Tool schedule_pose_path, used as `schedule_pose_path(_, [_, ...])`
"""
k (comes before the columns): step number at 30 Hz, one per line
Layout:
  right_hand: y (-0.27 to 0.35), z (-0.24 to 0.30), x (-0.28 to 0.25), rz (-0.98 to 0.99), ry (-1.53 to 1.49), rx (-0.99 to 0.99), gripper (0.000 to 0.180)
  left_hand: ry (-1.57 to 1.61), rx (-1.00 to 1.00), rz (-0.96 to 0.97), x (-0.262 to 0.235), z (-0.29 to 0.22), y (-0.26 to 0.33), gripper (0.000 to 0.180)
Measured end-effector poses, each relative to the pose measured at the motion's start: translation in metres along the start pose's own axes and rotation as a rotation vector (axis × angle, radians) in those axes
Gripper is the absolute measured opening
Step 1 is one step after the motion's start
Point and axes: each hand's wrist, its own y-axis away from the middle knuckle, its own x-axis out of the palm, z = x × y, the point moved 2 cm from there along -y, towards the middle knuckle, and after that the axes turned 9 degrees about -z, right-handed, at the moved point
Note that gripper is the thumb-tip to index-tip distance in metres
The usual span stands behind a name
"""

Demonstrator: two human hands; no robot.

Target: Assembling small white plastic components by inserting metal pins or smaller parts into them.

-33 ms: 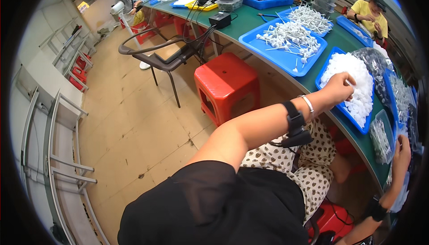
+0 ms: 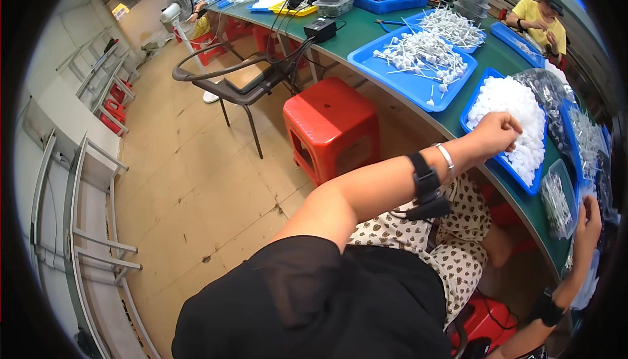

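My left hand (image 2: 495, 135) hovers over the near edge of a blue tray (image 2: 466, 115) heaped with small white pieces (image 2: 504, 100). Its fingers are bent and drawn together; whatever lies between them is too small to make out. At the far right, my right hand (image 2: 588, 223) is raised beside a clear plastic box (image 2: 557, 203) of thin white sticks. Thumb and fingers there are close together, and anything in their pinch is hidden. Behind that box stands another blue tray (image 2: 578, 156) with pale stick-like parts.
White-headed sticks (image 2: 425, 56) lie in a blue tray (image 2: 374, 62) farther left on the green table (image 2: 451, 121). A dark plastic bag (image 2: 553, 105) sits beside the white pieces. A red stool (image 2: 330, 120) and a brown chair (image 2: 243, 90) stand left. A person (image 2: 540, 22) sits across the table.
My left hand has dipped slightly toward the white pieces, its fingers turned a little more downward. My right hand has hardly moved.
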Motion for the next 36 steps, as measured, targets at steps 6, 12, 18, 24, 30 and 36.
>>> schedule_pose_path(6, [0.061, 0.111, 0.004, -0.070, -0.902, 0.515, 0.015, 0.255, -0.322, 0.195, 0.007, 0.016, 0.091, 0.021])
schedule_pose_path(12, [0.126, 0.175, 0.057, -0.023, -1.367, 0.808, 0.015, 0.308, -0.577, 0.181, -0.003, 0.036, 0.159, 0.028])
schedule_pose_path(18, [0.156, 0.174, 0.072, -0.050, -1.539, 1.053, 0.014, 0.243, -0.581, 0.178, 0.000, 0.045, 0.173, 0.023])
schedule_pose_path(24, [0.160, 0.173, 0.071, -0.039, -1.463, 1.023, 0.013, 0.243, -0.610, 0.136, 0.001, 0.051, 0.175, 0.022])
schedule_pose_path(30, [0.164, 0.169, 0.076, -0.022, -1.441, 1.027, 0.012, 0.201, -0.525, 0.115, 0.003, 0.053, 0.175, 0.021])
schedule_pose_path(36, [0.164, 0.172, 0.077, -0.030, -1.449, 1.027, 0.013, 0.199, -0.540, 0.081, 0.004, 0.053, 0.173, 0.019])
